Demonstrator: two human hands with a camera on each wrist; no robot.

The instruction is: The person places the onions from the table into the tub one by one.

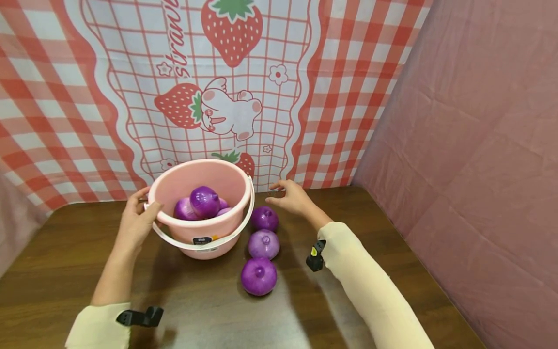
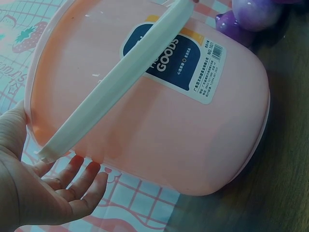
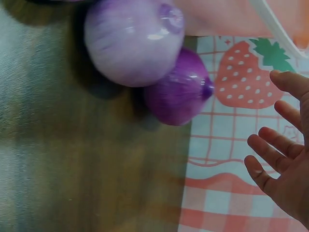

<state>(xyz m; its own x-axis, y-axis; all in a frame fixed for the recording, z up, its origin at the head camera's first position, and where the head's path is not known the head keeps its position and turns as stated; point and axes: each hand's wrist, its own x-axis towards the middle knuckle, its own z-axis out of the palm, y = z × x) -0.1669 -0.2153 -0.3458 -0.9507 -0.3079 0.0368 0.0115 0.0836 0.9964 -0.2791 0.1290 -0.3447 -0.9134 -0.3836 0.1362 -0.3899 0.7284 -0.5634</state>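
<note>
A pink bucket (image 1: 218, 237) with a white handle (image 1: 250, 198) stands at the left of the table. My left hand (image 1: 136, 218) grips its rim on the left side, the thumb over the edge and the other fingers outside. Several purple onions lie inside, a glossy dark onion (image 1: 204, 201) on top. Right of the bucket, three more run in a row: a far onion (image 1: 264, 218), a paler middle onion (image 1: 264, 244) and a near onion (image 1: 259, 276). Beyond the far onion and to its right, my right hand (image 1: 293, 198) hovers with fingers spread and holds nothing.
The brown wooden table (image 1: 209, 310) reaches back to a red-and-white strawberry cloth (image 1: 348, 97) hanging behind it. A plain pink cloth (image 1: 479, 145) hangs along the right side. The bucket's label (image 2: 186, 63) shows in the left wrist view.
</note>
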